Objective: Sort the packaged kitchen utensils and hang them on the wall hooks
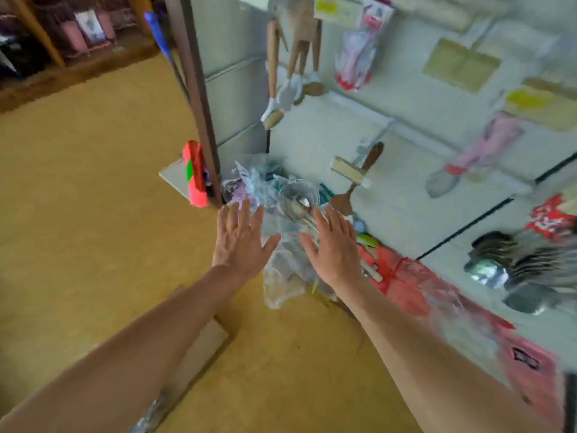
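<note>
While fingers of left hand and right hand are spread empty, bagged utensils are judged light and slippery. Grip is best taken on the stiff utensil inside, not loose film.

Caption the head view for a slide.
Open left hand and right hand reach toward plastic-wrapped utensils heaped below a wall panel hung with wooden spoons.

Brown upright post, yellow-tan floor spread to its left, pale panelled wall set to its right, dark shelving seen far behind it

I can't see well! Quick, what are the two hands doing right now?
Left hand: open, holding nothing.
Right hand: open, holding nothing.
</note>
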`<move>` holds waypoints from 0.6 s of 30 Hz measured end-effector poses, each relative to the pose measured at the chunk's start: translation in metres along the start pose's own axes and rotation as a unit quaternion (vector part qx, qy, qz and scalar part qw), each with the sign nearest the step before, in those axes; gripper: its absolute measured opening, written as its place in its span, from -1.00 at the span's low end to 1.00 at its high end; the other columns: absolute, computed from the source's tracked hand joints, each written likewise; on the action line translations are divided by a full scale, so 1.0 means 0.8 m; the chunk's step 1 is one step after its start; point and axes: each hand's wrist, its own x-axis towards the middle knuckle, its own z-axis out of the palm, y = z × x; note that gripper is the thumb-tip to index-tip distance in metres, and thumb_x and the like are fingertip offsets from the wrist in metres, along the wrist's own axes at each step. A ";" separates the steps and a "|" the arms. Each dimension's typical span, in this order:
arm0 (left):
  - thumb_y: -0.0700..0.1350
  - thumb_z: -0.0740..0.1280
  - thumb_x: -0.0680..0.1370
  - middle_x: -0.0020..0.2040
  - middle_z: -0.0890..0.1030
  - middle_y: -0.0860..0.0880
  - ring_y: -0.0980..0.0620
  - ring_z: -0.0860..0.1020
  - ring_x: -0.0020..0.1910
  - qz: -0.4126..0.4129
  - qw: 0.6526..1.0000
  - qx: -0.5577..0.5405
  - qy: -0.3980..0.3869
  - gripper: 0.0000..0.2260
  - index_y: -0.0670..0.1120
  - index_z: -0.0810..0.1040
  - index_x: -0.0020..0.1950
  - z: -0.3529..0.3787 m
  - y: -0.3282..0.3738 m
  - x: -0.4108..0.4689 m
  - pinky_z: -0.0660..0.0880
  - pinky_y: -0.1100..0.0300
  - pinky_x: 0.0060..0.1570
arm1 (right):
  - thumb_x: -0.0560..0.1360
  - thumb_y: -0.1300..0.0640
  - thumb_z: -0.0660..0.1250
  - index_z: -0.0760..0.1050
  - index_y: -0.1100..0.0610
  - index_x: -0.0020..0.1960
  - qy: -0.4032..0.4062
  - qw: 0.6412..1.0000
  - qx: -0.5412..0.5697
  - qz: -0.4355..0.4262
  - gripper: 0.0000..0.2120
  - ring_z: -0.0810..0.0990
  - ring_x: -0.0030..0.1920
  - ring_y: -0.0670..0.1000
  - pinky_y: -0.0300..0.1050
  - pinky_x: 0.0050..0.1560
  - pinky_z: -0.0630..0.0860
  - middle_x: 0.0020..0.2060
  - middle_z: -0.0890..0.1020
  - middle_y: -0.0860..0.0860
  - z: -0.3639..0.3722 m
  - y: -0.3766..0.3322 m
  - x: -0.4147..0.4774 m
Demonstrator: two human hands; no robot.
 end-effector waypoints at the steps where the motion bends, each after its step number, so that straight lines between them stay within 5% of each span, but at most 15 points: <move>1: 0.32 -0.08 0.59 0.60 -0.01 -0.14 -0.18 -0.04 0.57 0.022 1.000 -0.001 -0.004 -0.33 -0.03 0.01 0.60 -0.003 0.043 0.005 -0.12 -0.17 0.52 | 0.59 -0.25 0.01 0.26 0.11 0.52 0.004 1.000 -0.004 0.021 -0.37 0.28 0.49 0.21 0.17 0.47 0.24 0.49 0.33 0.18 -0.019 0.037 -0.011; 11: 0.31 -0.04 0.60 0.60 0.00 -0.14 -0.17 -0.06 0.57 0.217 0.976 -0.013 -0.007 -0.34 -0.02 0.00 0.60 -0.013 0.425 0.000 -0.16 -0.14 0.52 | 0.62 -0.17 0.15 0.23 0.11 0.54 0.070 0.977 -0.013 0.200 -0.41 0.16 0.55 0.17 0.17 0.53 0.13 0.53 0.25 0.17 -0.180 0.343 -0.155; 18: 0.28 -0.01 0.61 0.57 0.11 -0.17 -0.20 0.07 0.55 0.332 0.943 -0.004 -0.003 -0.36 -0.06 0.10 0.58 0.003 0.592 -0.042 -0.04 -0.19 0.51 | 0.60 -0.22 0.05 0.24 0.11 0.53 0.093 0.954 -0.024 0.284 -0.39 0.21 0.52 0.19 0.16 0.51 0.15 0.51 0.27 0.15 -0.239 0.462 -0.252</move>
